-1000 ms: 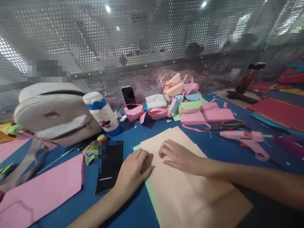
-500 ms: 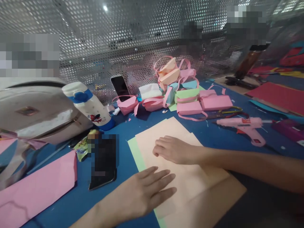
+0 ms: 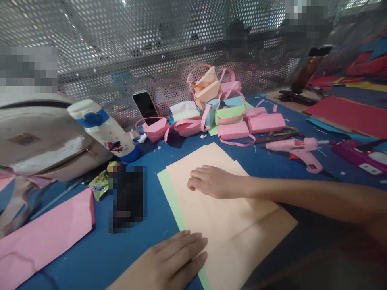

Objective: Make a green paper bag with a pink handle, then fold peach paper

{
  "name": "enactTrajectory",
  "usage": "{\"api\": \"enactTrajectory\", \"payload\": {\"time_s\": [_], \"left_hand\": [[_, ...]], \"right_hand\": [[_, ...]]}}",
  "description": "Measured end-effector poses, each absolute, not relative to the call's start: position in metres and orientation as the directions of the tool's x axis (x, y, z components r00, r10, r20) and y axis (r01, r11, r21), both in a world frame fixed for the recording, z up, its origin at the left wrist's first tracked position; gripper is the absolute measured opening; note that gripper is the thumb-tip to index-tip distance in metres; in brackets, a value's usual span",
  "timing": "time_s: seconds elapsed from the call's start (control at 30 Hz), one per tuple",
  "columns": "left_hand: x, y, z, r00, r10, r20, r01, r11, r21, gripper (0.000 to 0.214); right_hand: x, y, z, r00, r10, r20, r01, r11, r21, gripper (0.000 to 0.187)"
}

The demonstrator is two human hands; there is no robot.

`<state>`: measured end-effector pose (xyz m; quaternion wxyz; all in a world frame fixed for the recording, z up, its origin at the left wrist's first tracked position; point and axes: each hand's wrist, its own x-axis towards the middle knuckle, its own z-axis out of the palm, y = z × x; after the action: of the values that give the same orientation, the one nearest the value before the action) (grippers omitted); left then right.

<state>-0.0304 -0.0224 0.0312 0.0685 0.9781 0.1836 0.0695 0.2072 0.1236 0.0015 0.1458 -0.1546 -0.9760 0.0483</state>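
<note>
A stack of peach paper (image 3: 208,225) lies on the blue table, with a strip of green paper (image 3: 170,194) showing along its left edge. Over the upper part of the stack rests my right hand (image 3: 211,182), its fingers curled in. The fingertips are turned under, so anything inside them is hidden. My left hand (image 3: 169,257) lies palm down at the lower left edge of the stack, fingers stretched out and close together, with nothing in it.
Small paper bags (image 3: 232,129) stand behind the stack. A pink glue gun (image 3: 298,149) and a purple power strip (image 3: 359,157) lie right. Leftward are a bottle (image 3: 105,133), a grey bag (image 3: 54,133), pink paper (image 3: 51,237) and a dark, blurred-out object (image 3: 128,197).
My left hand has drawn back toward the lower left, from over the paper to its edge. The right hand stays curled on the same part of the sheet. The view has shifted slightly.
</note>
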Motion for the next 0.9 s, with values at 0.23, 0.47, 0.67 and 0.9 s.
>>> {"api": "enactTrajectory", "payload": {"time_s": [0.23,0.47,0.67,0.9], "left_hand": [[0.003,-0.008,0.047,0.941,0.337,-0.032,0.339,-0.939,0.055,0.050],[0.045,0.008,0.045,0.945,0.313,-0.097,0.310,-0.950,-0.049,0.054],[0.075,0.012,0.044,0.921,0.342,-0.186,0.322,-0.938,-0.130,0.073],[0.105,0.018,0.051,0.914,0.353,-0.198,0.305,-0.922,-0.237,0.076]], "right_hand": [[0.207,0.123,0.004,-0.913,0.308,0.267,0.285,0.951,-0.121,0.016],[0.209,0.125,0.003,-0.917,0.291,0.274,0.272,0.957,-0.104,0.014],[0.210,0.126,0.006,-0.921,0.259,0.292,0.246,0.966,-0.080,0.013],[0.210,0.128,0.004,-0.920,0.245,0.306,0.243,0.969,-0.047,0.014]]}}
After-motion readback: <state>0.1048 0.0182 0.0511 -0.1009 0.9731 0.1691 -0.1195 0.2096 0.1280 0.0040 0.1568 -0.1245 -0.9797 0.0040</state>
